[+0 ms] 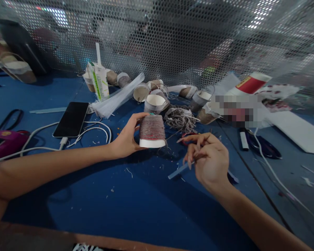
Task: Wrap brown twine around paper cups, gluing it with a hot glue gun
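Note:
My left hand [128, 136] is closed around a paper cup [152, 129], thumb and fingers at its side and ends. Grey-brown yarn winds round the cup in tight rows, with a reddish band near the bare white end facing me. To its right, my right hand [208, 155] hovers over the table, fingers curled and thumb pressed toward them. Whatever those fingers may pinch is too small to make out. A translucent blue strip [178, 171] shows beneath that hand; whether it touches the fingers is unclear. Behind the cup lies a tangle of grey yarn [181, 118].
Several yarn-wrapped cups [155, 101] stand and lie at the back, against a perforated metal screen [151, 42]. A phone [71, 119] with a white cable, a drink carton [101, 83] and a purple pouch [9, 143] are at left. Scissors [264, 144] lie at right.

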Tool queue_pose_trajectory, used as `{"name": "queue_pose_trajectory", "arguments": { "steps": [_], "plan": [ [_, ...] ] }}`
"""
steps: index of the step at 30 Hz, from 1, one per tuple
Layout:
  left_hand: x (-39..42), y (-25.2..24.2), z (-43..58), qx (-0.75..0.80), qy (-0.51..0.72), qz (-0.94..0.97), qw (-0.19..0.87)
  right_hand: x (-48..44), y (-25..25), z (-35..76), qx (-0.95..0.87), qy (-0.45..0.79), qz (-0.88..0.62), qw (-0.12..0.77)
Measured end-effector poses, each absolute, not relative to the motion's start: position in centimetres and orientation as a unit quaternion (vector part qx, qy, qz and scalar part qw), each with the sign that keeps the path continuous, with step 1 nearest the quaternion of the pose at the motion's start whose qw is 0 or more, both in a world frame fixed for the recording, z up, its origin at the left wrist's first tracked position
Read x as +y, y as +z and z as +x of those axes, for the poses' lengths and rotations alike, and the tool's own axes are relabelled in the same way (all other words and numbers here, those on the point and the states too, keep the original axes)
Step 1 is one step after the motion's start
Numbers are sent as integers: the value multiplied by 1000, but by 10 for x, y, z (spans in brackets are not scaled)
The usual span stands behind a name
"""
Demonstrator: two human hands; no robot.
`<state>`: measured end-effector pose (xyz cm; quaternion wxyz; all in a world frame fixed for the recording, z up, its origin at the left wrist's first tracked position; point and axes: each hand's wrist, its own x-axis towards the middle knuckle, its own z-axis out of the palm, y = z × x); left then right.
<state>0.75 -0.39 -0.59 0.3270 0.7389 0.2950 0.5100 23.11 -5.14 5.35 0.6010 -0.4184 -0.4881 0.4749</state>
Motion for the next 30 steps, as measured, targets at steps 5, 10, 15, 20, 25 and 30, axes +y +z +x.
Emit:
{"name": "queue_pose_trajectory", "arguments": {
  "steps": [5, 10, 15, 20, 25, 30],
  "plan": [
    [-4, -8, 9, 287, 526, 747, 289, -66, 51, 230, -604, 504, -361, 500],
    [-4, -8, 8, 274, 526, 759, 269, -77, 50, 224, -665, 504, -384, 395],
    [-5, -5, 7, 275, 518, 764, 267, -75, 50, 224, -645, 480, -404, 437],
    [-4, -5, 8, 280, 521, 760, 269, -66, 44, 231, -592, 374, -397, 593],
    [-5, -4, 9, 292, 523, 767, 229, -70, 44, 231, -689, 377, -378, 491],
    [-5, -1, 8, 277, 524, 781, 194, -77, 48, 224, -819, 301, -346, 344]
  ]
}}
